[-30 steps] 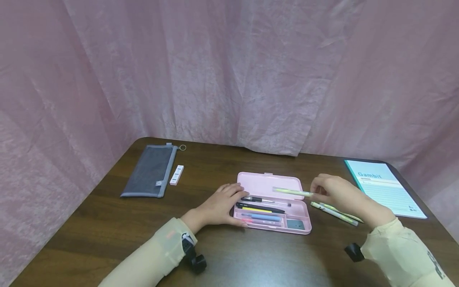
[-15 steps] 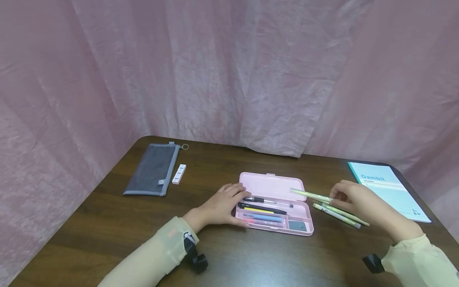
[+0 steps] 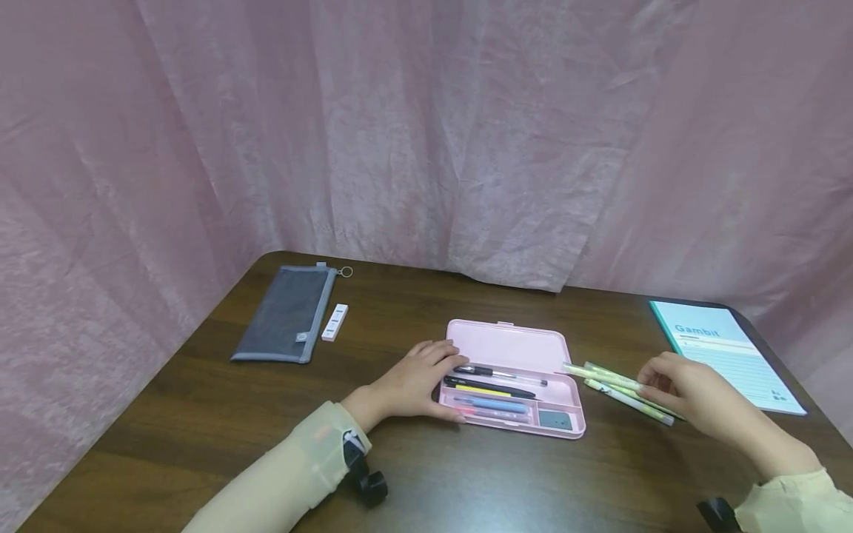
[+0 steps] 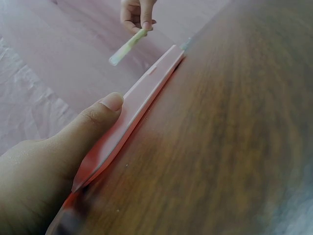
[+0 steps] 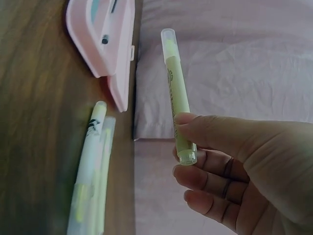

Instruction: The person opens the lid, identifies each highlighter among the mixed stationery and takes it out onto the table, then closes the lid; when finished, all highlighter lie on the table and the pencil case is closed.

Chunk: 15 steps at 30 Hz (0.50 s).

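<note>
My left hand (image 3: 416,381) holds the left end of an open pink pencil case (image 3: 509,348), its thumb (image 4: 112,101) on the front wall. Inside lie a clear-barrelled pen (image 3: 509,376), a black pen (image 3: 513,391), a blue pen (image 3: 496,404) and a grey-blue block (image 3: 555,420). Right of the case, my right hand (image 3: 700,396) pinches a yellow-green highlighter (image 5: 178,93) with a clear cap between thumb and fingers. It is raised above the table. Below it, a white-and-green highlighter (image 5: 88,161) and a slimmer green one (image 5: 105,166) lie side by side.
A grey mesh zip pouch (image 3: 283,314) lies at the left, with a small white block (image 3: 335,323) beside it. A notebook (image 3: 726,355) marked "Gambit" is at the far right. The pink curtain (image 3: 426,148) hangs behind the brown table (image 3: 426,481).
My right hand has moved right, drawing the highlighter away from over the pencil case to above the other highlighters. My left hand keeps its hold on the case.
</note>
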{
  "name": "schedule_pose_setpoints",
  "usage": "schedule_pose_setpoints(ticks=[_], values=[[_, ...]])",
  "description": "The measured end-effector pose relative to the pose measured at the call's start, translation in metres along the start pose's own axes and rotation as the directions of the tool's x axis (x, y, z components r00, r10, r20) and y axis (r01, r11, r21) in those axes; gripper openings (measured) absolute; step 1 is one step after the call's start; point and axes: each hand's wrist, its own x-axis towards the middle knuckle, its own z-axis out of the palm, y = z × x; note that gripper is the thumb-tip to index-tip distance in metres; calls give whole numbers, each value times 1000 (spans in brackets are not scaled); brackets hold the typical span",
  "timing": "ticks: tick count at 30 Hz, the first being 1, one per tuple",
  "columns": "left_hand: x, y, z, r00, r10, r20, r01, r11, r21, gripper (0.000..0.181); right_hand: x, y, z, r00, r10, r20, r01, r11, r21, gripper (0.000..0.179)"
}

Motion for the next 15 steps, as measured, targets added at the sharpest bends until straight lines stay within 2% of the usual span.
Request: schedule_pose_setpoints(ticks=[11,15], values=[[0,0,-1,1000,-4,10,4,1000,-5,90,-20,13,12,999,33,-19,-33,999,-3,17],[0,0,-1,1000,-6,10,6,1000,-8,90,-28,22,20,998,12,-59,-11,1000,6,21]])
